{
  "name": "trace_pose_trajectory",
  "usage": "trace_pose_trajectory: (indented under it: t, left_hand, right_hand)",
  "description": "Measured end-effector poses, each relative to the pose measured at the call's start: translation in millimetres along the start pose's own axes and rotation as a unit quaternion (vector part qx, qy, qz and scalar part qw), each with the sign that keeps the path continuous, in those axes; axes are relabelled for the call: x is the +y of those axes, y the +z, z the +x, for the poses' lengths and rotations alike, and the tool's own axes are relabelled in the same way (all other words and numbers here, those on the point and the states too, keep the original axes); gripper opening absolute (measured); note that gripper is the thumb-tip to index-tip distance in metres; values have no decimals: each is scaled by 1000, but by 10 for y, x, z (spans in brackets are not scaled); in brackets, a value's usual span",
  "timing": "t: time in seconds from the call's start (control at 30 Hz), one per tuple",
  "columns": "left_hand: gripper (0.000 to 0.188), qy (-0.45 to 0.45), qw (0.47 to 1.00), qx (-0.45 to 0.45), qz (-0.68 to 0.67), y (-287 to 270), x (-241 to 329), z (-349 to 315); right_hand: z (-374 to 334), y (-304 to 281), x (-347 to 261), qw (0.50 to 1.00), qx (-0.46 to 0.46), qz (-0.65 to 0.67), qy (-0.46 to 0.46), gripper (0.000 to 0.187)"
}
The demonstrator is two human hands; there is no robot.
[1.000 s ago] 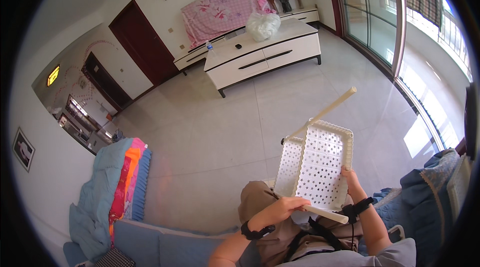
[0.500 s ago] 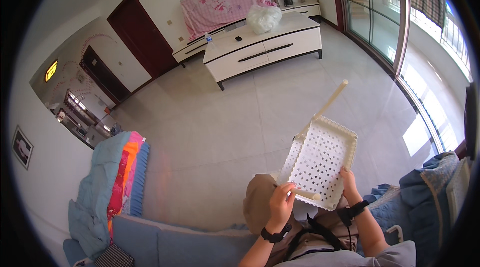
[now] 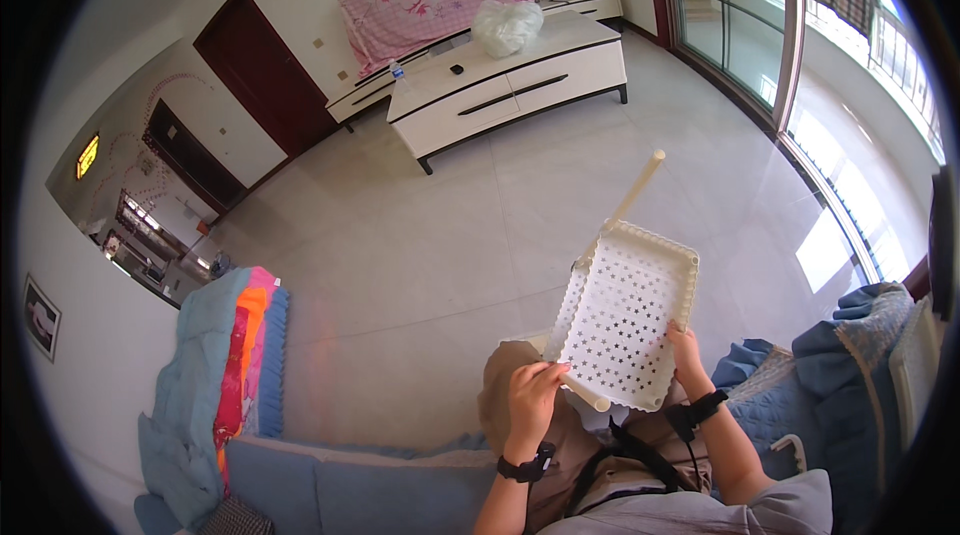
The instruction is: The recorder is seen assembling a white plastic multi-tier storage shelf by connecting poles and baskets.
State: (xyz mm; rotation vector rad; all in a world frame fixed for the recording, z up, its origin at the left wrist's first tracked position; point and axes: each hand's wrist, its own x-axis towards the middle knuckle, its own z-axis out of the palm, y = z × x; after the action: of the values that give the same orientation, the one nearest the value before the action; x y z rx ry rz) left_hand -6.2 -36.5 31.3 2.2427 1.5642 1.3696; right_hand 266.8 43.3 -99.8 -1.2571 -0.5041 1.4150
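Over my lap I hold a white plastic shelf tray (image 3: 625,320), tilted, with star-shaped holes in its base and a scalloped rim. My right hand (image 3: 686,355) grips its right edge near the lower corner. At the lower left corner, the closed fingers of my left hand (image 3: 535,400) are round the end of a short-looking cream tube (image 3: 588,394), whose other end points towards me. A longer cream tube (image 3: 635,190) sticks out beyond the tray's far left corner. How either tube meets the tray is hard to make out.
A blue sofa (image 3: 400,490) runs along the near left, with bright bedding (image 3: 240,365) heaped at its end. Blue covers (image 3: 800,385) lie at my right. Across the tiled floor stands a white coffee table (image 3: 520,85) bearing a plastic bag (image 3: 506,28). Glass sliding doors (image 3: 730,25) are at the right.
The tray and both hands have shifted slightly left in view, as has the room. The near tube's free end has swung down and left, out from over the tray's corner.
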Motion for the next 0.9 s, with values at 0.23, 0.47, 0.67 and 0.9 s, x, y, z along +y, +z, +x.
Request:
trace_pose_trajectory:
  t: [0.23,0.47,0.67,0.9]
  left_hand:
    - [27,-33,997,68,-8,50,18,-65]
    - [29,-24,989,132,-60,126,195,124]
    - [19,-39,999,19,-32,294,-83,340]
    - [13,-268,893,-51,-359,399,-426,152]
  right_hand:
    - [-5,31,31,999,7,-29,-21,14]
    - [57,6,86,998,-19,-56,-29,19]
    - [70,10,51,997,-6,-63,-40,29]
    - [-234,139,-164,993,-79,-92,-15,35]
